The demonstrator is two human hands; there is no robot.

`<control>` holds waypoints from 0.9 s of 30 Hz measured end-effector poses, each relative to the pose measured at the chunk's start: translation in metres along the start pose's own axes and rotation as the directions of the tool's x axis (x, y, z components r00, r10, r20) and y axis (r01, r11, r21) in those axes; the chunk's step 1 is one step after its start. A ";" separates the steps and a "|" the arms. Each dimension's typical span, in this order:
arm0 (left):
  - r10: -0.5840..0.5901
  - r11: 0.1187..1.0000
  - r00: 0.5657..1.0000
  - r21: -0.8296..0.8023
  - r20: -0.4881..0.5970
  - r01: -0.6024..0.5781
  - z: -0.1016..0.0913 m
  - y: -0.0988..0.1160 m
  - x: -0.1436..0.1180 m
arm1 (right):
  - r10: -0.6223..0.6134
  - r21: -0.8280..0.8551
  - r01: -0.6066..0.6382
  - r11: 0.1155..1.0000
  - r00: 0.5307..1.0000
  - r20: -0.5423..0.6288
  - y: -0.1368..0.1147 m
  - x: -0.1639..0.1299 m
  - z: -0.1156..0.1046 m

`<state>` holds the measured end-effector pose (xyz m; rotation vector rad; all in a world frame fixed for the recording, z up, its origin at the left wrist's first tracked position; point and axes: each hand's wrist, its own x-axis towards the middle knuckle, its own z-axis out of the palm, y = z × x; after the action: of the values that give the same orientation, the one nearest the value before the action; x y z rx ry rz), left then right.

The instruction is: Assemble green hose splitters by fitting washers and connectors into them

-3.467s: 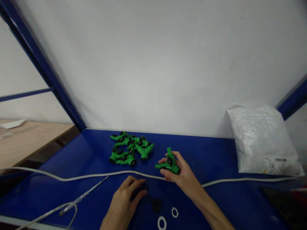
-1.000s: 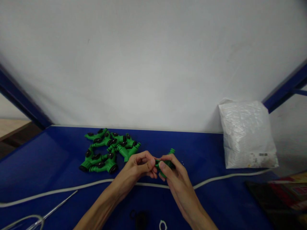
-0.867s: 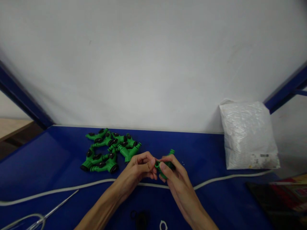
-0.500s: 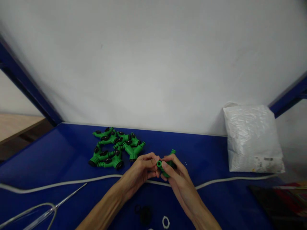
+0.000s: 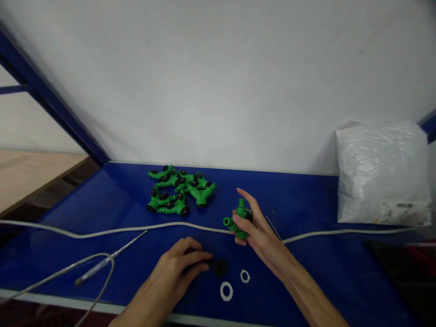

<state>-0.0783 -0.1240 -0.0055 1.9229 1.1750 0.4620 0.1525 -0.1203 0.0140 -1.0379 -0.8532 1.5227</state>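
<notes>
Your right hand (image 5: 254,227): clamped on a green fitting (image 5: 238,221), mid-surface. Left hand (image 5: 177,268): fingers curled over black rings (image 5: 218,268) near the front edge; pinch one only, keep the fitting steady.

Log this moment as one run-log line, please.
right hand: holds green fitting above blue table | left hand: on table, fingertips at small black parts | white rings nearby

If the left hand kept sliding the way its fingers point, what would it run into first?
The left hand lies low on the blue table, fingers pointing right. First in that line are the small black parts right at its fingertips. The white rings lie nearer the camera, probably off the line.
</notes>
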 end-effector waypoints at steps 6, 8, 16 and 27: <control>-0.150 0.984 0.987 -0.107 -0.054 0.144 -0.009 0.005 0.010 | -0.030 -0.164 0.028 0.986 1.000 -0.006 0.004 0.003 -0.005; -0.194 0.959 0.976 -0.228 -0.099 0.167 -0.018 0.012 0.021 | -0.036 -0.256 0.033 0.966 0.999 -0.007 0.007 0.005 -0.007; 0.044 0.878 0.993 -0.469 -0.108 -0.090 -0.018 0.055 0.098 | -0.123 -0.425 0.156 0.892 0.987 0.103 0.005 -0.001 -0.006; 0.066 0.784 0.991 -0.620 0.117 0.020 -0.006 0.051 0.122 | -0.208 -0.549 0.166 0.819 0.978 -0.014 0.003 0.000 -0.006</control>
<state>0.0070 -0.0283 0.0259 1.3620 0.7748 0.6333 0.1569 -0.1207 0.0092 -1.3625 -1.3441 1.0804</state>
